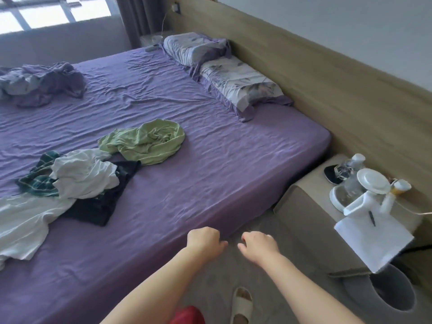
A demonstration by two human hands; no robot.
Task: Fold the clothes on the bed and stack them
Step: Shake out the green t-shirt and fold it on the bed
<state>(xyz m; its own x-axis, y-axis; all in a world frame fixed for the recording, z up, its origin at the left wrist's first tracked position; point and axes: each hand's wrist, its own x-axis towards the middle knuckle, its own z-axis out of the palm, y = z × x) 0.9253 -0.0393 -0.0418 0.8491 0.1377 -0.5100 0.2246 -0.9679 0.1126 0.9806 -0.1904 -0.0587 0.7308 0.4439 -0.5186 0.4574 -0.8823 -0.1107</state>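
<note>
A purple-sheeted bed (210, 160) carries a heap of unfolded clothes on its left side. A crumpled green garment (149, 140) lies nearest the middle. Beside it are a white top (84, 176), a dark green striped piece (38, 176), a black garment (102, 202) and another white garment (21, 223) at the left edge. My left hand (205, 240) hovers at the bed's near edge with fingers loosely curled, holding nothing. My right hand (258, 245) hangs beside it over the floor, also loosely curled and empty. Both hands are well clear of the clothes.
Two patterned pillows (233, 83) lie along the wooden headboard (327, 90). A bunched purple blanket (42, 83) sits at the far left. A bedside table (311, 206) at right holds a kettle, cups and white paper. A grey bin (392, 293) stands below it. My slippered foot (240, 305) is on the floor.
</note>
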